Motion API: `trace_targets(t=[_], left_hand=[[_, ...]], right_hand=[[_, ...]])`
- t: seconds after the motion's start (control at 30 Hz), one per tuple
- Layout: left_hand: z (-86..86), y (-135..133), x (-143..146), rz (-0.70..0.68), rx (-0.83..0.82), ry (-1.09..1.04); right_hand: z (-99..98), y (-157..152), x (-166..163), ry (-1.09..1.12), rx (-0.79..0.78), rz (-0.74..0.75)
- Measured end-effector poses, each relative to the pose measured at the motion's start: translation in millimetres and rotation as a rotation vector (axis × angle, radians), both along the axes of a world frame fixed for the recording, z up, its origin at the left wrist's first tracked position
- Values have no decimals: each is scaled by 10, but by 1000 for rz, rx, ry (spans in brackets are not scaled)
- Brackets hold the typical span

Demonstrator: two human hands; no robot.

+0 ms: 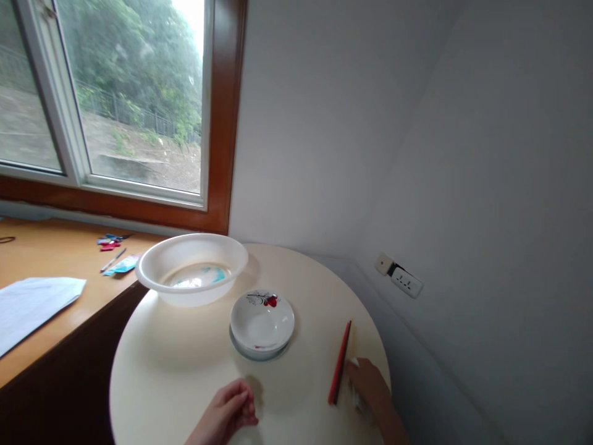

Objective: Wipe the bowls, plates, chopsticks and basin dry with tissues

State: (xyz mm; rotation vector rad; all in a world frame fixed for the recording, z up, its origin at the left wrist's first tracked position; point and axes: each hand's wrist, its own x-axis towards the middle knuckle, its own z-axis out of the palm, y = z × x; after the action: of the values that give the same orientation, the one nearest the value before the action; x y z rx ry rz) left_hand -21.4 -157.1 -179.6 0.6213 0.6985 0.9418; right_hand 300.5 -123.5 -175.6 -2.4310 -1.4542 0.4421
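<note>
My left hand rests on the round cream table near its front edge, fingers curled loosely, nothing visible in it. My right hand lies at the table's right edge, fingers closed over something small and white that I cannot make out. Just left of that hand lies a pair of red chopsticks, pointing away from me. A white plate with a red flower print sits stacked on another dish in the table's middle. Behind it stands a large white plastic basin.
A wooden windowsill ledge to the left carries white paper, a pen, a blue packet and small coloured items. A window is above it. A wall socket sits low on the right wall.
</note>
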Motion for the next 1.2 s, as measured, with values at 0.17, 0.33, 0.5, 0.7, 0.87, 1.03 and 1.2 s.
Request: trace_targets(t=[0.17,0.33,0.5,0.7,0.87,1.03,1.2], left_hand=[[16,0,8,-2,11,9],[24,-14,9,-4,9,10],[-1,-14,7,-2,4,10],[4,1,14,-5,0,7],[20,-15,12,-6,13,7],[14,-15,6,-9,11,3],[7,-10,-3,-14,18,2]], right_hand=[[-23,-14,3,-16,26,23],[-10,-68,37,-44,2,-58],[44,-99,37,-53,-51,-70],[44,-89,45,-41,-59,-65],[37,-100,39,-49,-75,-63],[37,-135,-10,-85,-55,-56],[30,-159,-71,-123,-19,-74]])
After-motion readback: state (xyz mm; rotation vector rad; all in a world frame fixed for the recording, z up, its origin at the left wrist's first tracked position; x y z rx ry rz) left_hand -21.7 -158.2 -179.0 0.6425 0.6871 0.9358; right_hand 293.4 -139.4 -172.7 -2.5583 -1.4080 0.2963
